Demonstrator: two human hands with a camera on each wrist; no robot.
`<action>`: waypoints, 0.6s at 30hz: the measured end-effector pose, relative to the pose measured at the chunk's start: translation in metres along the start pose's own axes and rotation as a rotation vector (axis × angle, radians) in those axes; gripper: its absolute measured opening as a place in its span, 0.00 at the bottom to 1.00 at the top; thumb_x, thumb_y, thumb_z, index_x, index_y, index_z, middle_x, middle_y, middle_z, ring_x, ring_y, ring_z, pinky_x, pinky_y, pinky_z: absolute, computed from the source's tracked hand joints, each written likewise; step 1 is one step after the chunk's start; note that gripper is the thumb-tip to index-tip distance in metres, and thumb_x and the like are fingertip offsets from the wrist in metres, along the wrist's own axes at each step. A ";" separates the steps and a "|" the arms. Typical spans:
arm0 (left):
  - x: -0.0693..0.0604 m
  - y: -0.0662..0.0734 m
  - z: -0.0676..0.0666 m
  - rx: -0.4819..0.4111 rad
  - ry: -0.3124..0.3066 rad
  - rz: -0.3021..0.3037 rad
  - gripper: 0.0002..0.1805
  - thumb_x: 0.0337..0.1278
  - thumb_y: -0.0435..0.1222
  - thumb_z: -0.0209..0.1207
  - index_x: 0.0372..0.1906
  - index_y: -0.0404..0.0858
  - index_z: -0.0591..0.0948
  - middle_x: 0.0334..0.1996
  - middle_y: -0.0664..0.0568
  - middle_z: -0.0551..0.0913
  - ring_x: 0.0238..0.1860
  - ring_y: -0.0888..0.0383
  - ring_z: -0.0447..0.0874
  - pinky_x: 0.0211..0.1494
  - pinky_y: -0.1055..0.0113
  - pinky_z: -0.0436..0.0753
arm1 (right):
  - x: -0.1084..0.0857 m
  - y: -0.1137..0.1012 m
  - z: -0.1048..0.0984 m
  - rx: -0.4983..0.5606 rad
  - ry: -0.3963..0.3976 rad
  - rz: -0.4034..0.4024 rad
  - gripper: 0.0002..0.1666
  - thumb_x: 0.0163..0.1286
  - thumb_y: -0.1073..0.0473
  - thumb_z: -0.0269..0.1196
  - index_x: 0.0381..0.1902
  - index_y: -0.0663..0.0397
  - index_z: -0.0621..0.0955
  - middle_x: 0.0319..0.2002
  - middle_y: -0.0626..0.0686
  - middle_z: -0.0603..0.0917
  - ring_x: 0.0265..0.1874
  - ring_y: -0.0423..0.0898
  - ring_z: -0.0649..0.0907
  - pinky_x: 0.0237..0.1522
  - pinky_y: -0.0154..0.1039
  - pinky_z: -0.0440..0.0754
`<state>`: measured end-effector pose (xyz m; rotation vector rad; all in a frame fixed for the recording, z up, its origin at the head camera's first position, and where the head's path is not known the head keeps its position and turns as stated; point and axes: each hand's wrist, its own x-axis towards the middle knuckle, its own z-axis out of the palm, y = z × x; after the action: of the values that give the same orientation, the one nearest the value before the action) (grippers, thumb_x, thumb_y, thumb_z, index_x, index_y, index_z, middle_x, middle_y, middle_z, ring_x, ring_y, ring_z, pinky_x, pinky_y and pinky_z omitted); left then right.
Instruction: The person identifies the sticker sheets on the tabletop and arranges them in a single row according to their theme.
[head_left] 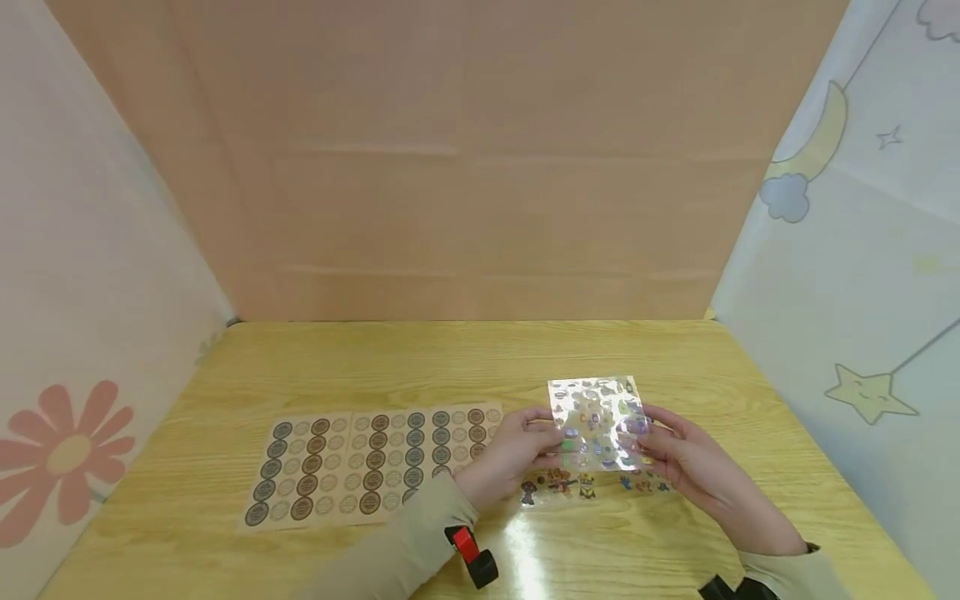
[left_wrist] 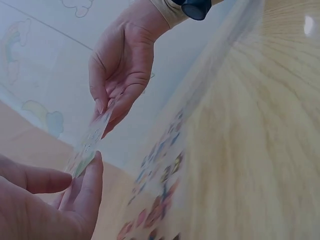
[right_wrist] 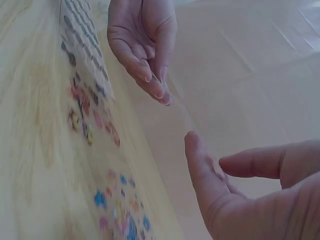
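Observation:
A shiny clear sticker sheet (head_left: 594,408) with small coloured pictures is held up above the table. My left hand (head_left: 508,457) pinches its left edge between thumb and fingers. On the opposite edge, my right hand (head_left: 693,467) grips it the same way. The left wrist view shows the sheet (left_wrist: 89,142) nearly edge-on, spanning both hands; from the right wrist it is hardly visible. Beneath lie more clear sticker sheets with cartoon figures (head_left: 558,483) and small blue and orange stickers (right_wrist: 125,210), partly hidden by the held sheet in the head view.
To the left, tan sheets of round brown and dark stickers (head_left: 311,462) lie flat on the wooden table (head_left: 187,467), partly covered by my left arm. An orange-tan backdrop (head_left: 465,208) stands behind, with patterned pale panels (head_left: 847,292) at both sides.

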<state>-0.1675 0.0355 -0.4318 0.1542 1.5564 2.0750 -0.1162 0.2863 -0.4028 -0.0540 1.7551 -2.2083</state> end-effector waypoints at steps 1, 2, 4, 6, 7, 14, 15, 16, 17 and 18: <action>0.002 -0.003 0.005 -0.009 0.010 -0.005 0.17 0.60 0.26 0.58 0.54 0.30 0.73 0.39 0.44 0.83 0.36 0.54 0.85 0.41 0.63 0.85 | -0.004 0.002 -0.005 0.018 0.002 -0.007 0.31 0.75 0.68 0.49 0.71 0.60 0.54 0.47 0.51 0.79 0.43 0.42 0.82 0.42 0.33 0.83; 0.004 -0.007 0.010 -0.016 0.018 -0.007 0.17 0.59 0.25 0.58 0.53 0.30 0.74 0.38 0.44 0.83 0.34 0.54 0.85 0.40 0.63 0.85 | -0.008 0.003 -0.009 0.034 0.008 -0.007 0.27 0.75 0.68 0.49 0.69 0.56 0.59 0.46 0.51 0.80 0.41 0.42 0.82 0.39 0.33 0.83; 0.008 -0.013 0.019 -0.025 0.036 -0.011 0.15 0.58 0.24 0.59 0.51 0.31 0.76 0.37 0.44 0.83 0.34 0.53 0.85 0.39 0.62 0.86 | -0.014 0.005 -0.019 0.073 -0.016 -0.022 0.22 0.75 0.69 0.47 0.64 0.48 0.68 0.47 0.51 0.81 0.42 0.42 0.83 0.39 0.35 0.83; 0.011 -0.018 0.029 -0.037 0.051 -0.007 0.15 0.57 0.23 0.59 0.50 0.31 0.77 0.37 0.44 0.83 0.35 0.51 0.85 0.38 0.62 0.86 | -0.021 0.008 -0.028 0.111 -0.032 -0.025 0.22 0.76 0.70 0.46 0.59 0.42 0.75 0.46 0.49 0.81 0.41 0.42 0.82 0.39 0.35 0.83; 0.012 -0.020 0.033 -0.037 0.066 -0.007 0.15 0.57 0.23 0.59 0.50 0.31 0.77 0.36 0.44 0.83 0.34 0.51 0.85 0.37 0.62 0.86 | -0.024 0.009 -0.033 0.128 -0.036 -0.020 0.23 0.76 0.69 0.45 0.58 0.41 0.76 0.45 0.49 0.81 0.41 0.42 0.82 0.41 0.36 0.83; 0.019 -0.027 0.064 -0.035 0.121 -0.037 0.15 0.57 0.25 0.61 0.49 0.35 0.76 0.34 0.45 0.80 0.30 0.53 0.82 0.33 0.61 0.86 | -0.039 0.010 -0.059 0.185 0.058 0.083 0.20 0.78 0.61 0.43 0.52 0.36 0.80 0.50 0.39 0.77 0.47 0.39 0.80 0.53 0.41 0.79; 0.021 -0.028 0.068 -0.046 0.115 -0.050 0.15 0.57 0.26 0.61 0.49 0.35 0.75 0.34 0.45 0.79 0.31 0.52 0.81 0.34 0.60 0.86 | -0.041 0.009 -0.063 0.222 0.041 0.087 0.22 0.79 0.61 0.41 0.51 0.37 0.80 0.51 0.39 0.77 0.48 0.40 0.80 0.55 0.42 0.78; 0.022 -0.028 0.072 -0.050 0.103 -0.064 0.14 0.58 0.27 0.61 0.48 0.35 0.75 0.35 0.44 0.79 0.32 0.51 0.81 0.36 0.59 0.86 | -0.042 0.009 -0.068 0.266 0.020 0.091 0.23 0.80 0.60 0.39 0.51 0.38 0.81 0.52 0.40 0.77 0.50 0.41 0.80 0.56 0.43 0.77; 0.023 -0.029 0.076 -0.068 0.089 -0.081 0.13 0.58 0.27 0.61 0.48 0.34 0.74 0.36 0.44 0.78 0.33 0.49 0.81 0.37 0.57 0.86 | -0.043 0.009 -0.072 0.312 -0.008 0.091 0.25 0.80 0.60 0.37 0.52 0.39 0.81 0.53 0.41 0.78 0.50 0.43 0.80 0.57 0.43 0.76; 0.025 -0.029 0.079 -0.084 0.073 -0.095 0.14 0.59 0.28 0.60 0.49 0.33 0.73 0.37 0.43 0.78 0.35 0.47 0.81 0.40 0.55 0.86 | -0.045 0.009 -0.076 0.366 -0.039 0.084 0.27 0.80 0.60 0.35 0.52 0.42 0.82 0.52 0.47 0.80 0.52 0.46 0.80 0.58 0.43 0.76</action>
<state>-0.1468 0.1208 -0.4382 -0.0261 1.4858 2.0883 -0.0891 0.3681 -0.4227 0.0586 1.2843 -2.4083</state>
